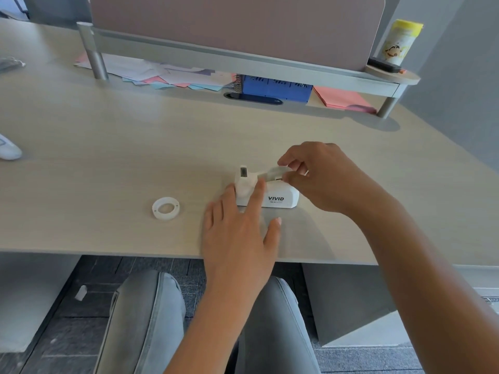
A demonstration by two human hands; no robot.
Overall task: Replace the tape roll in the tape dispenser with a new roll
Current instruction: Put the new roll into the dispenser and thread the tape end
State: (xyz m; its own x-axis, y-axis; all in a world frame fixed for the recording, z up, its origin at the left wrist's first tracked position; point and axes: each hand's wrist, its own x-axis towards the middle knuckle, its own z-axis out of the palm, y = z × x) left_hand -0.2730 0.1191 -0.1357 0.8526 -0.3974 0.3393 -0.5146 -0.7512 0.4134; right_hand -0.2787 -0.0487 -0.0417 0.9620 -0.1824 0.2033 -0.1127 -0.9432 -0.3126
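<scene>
White dispenser [272,197] sits on the tabletop [108,147], under both hands. Right hand [324,176] pinches a clear tape strip [271,172] over the dispenser's top, grip closed on it. Left hand [240,233] lies open, fingers steadying the cutter end. Left of it, apart, lies a roll [165,208].

Pale wood-grain desk [108,147], grey metal shelf riser [205,54] along back, mauve partition panel [237,22] behind, grey wall [459,76] right, dark carpet tiles [81,319] below.
</scene>
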